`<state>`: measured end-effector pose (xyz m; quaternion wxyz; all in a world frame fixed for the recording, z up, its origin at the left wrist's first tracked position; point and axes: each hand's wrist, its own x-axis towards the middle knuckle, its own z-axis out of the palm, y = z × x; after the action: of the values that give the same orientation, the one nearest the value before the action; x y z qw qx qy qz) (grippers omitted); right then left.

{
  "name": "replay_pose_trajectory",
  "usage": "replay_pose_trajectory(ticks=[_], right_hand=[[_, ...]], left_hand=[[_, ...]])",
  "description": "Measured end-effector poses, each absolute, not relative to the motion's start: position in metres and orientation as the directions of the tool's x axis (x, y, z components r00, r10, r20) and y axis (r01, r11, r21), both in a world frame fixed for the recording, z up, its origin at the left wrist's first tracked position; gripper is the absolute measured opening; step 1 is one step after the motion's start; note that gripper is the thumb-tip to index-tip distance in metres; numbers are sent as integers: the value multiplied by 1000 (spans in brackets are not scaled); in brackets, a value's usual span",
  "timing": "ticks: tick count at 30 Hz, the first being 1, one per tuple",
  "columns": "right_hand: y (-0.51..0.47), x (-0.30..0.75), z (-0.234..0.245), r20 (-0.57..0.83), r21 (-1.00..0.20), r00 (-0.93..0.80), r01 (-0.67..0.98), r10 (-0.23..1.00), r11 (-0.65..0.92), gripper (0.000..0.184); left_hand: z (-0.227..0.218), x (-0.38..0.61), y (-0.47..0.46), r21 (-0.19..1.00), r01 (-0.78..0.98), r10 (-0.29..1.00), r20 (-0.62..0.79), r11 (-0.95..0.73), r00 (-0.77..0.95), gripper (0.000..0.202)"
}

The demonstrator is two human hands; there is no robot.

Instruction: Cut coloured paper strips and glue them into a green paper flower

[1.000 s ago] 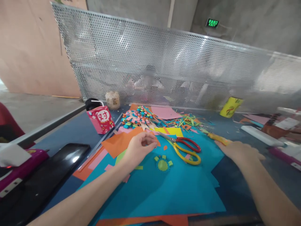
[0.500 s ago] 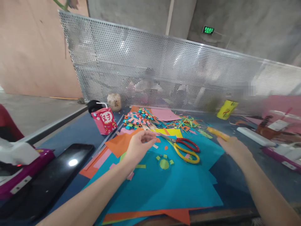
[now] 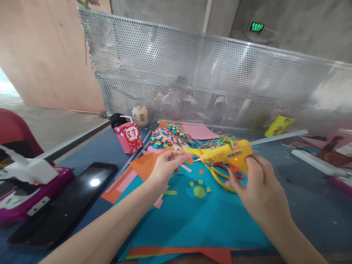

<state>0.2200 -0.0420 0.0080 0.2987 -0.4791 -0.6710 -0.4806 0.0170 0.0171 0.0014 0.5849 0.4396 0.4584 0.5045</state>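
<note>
My right hand (image 3: 262,183) is wrapped round a yellow glue gun (image 3: 225,154), its orange light lit and a pale glue stick (image 3: 280,136) jutting from the back. The nozzle points left, close to the fingertips of my left hand (image 3: 169,167). Those fingers are pinched together; a thin orange sliver shows by them, too small to make out clearly. Below lies a blue paper sheet (image 3: 192,223) with a round yellow-green paper disc (image 3: 199,191) and small green squares around it. Scissors with red and yellow handles (image 3: 220,179) lie partly hidden behind the glue gun and my right hand.
Fringed paper strips (image 3: 169,135) are heaped at the back. A pink drink carton (image 3: 128,137), a phone (image 3: 66,201) and a purple power strip (image 3: 52,190) stand or lie to the left. Behind is a perforated metal screen (image 3: 170,66); a yellow can (image 3: 279,125) is at right.
My right hand has brought the glue gun leftward from the right side to beside my left hand, turning its nozzle toward the left fingers. My left hand stays pinched. The view has shifted slightly.
</note>
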Motion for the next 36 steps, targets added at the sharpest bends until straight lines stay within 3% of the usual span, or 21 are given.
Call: replay_pose_trajectory(ticks=[15,20,29,36], right_hand=[[-42,219,9,852,366,-366,928,375,75,33],[-40,217,11,855,359,-357,931,375,66,34],[-43,212,11,851,366,-358,929,385,54,34],[-43,213,10,839,360,-360,929,407,80,32]], left_hand=[[5,20,13,949,-296,991,-86,113,102,24],[3,21,14,965,-248,991,-53,82,121,22],[5,21,11,965,-219,985,-116,143,130,50],[4,22,11,948,-273,982,-129,163,139,54]])
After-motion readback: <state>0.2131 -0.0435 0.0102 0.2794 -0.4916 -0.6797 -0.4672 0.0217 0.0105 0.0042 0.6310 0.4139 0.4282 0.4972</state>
